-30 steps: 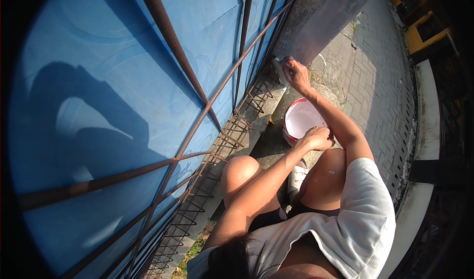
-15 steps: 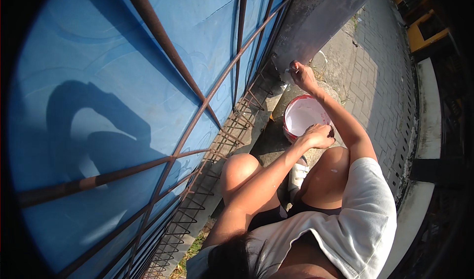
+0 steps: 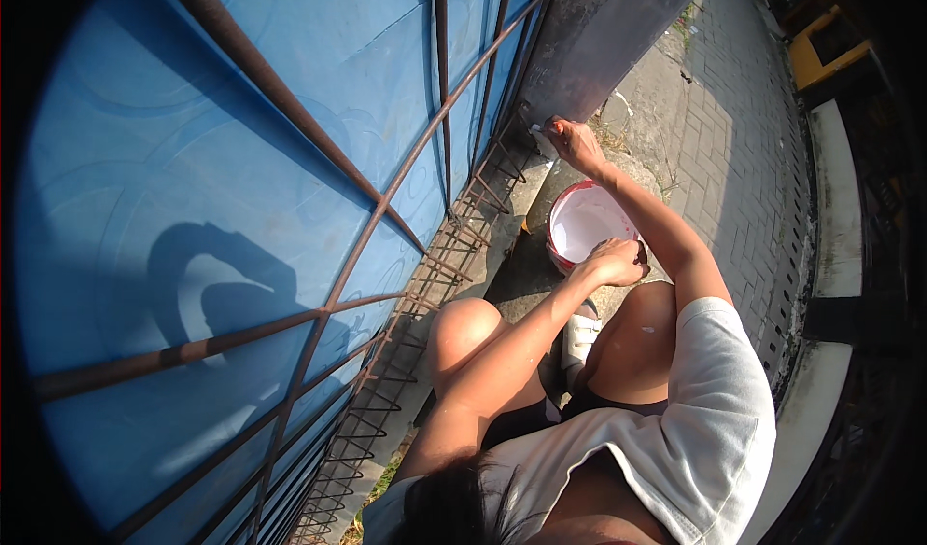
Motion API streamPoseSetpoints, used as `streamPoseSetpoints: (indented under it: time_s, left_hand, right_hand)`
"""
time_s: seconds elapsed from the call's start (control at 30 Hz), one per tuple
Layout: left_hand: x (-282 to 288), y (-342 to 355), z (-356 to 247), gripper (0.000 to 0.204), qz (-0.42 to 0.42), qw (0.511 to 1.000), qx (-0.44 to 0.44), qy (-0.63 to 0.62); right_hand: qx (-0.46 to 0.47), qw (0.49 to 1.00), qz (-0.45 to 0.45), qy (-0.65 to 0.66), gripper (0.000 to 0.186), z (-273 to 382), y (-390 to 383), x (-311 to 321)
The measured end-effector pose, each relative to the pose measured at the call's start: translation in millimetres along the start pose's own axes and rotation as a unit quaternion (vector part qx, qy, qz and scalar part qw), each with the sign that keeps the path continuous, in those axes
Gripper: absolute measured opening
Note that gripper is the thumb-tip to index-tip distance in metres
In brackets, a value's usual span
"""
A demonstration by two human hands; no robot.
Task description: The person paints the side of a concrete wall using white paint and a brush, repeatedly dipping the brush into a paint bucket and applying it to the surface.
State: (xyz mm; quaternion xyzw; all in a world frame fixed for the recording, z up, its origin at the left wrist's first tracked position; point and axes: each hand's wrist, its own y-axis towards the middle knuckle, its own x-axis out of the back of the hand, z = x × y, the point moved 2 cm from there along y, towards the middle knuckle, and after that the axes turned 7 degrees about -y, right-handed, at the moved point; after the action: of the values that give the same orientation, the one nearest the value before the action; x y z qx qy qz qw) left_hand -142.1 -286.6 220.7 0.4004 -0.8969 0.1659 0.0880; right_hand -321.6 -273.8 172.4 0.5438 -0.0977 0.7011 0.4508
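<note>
My right hand (image 3: 572, 145) reaches out to the foot of a grey pillar (image 3: 594, 38). Its fingers are closed round what looks like a paintbrush (image 3: 538, 130); only a small pale tip shows, and the hand hides the rest. Below that hand stands a round bucket (image 3: 557, 200) with a red rim, its inside coated white. My left hand (image 3: 618, 261) grips the bucket's near right rim, the fingertips partly hidden. White marks lie on the ground beside the pillar's foot.
A blue panel (image 3: 319, 91) with rusty brown bars (image 3: 357, 246) rises along my left. A wire rebar frame (image 3: 362, 419) lies at its foot. Grey paving (image 3: 724, 120) runs on the right, beside a pale kerb (image 3: 838, 197). My knees and a white sandal (image 3: 580, 337) are close to the bucket.
My right hand has moved slightly left with the paintbrush, along the pillar's foot. My left hand keeps its grip on the bucket. The arm shadow on the blue panel has dropped and shifted right.
</note>
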Motion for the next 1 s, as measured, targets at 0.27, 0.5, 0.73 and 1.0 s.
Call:
streamPoseSetpoints:
  time_s: [0.27, 0.5, 0.73, 1.0]
  left_hand:
    - [2, -3, -6, 0.031, 0.003, 1.000, -0.002, -0.015]
    - [4, -6, -5, 0.034, 0.000, 0.999, 0.009, -0.043]
    - [-3, 1, 3, 0.034, 0.016, 1.000, 0.008, -0.008]
    - [-4, -1, 0, 0.031, 0.011, 1.000, 0.007, -0.002]
  right_hand:
    - [0.038, 0.985, -0.138, -0.096, 0.008, 52, 28, 53]
    - [0.185, 0.949, -0.197, -0.165, 0.036, 103, 18, 101]
    - [0.162, 0.932, 0.197, -0.256, 0.023, 73, -9, 2]
    - [0.090, 0.995, 0.041, 0.000, 0.017, 57, 3, 10]
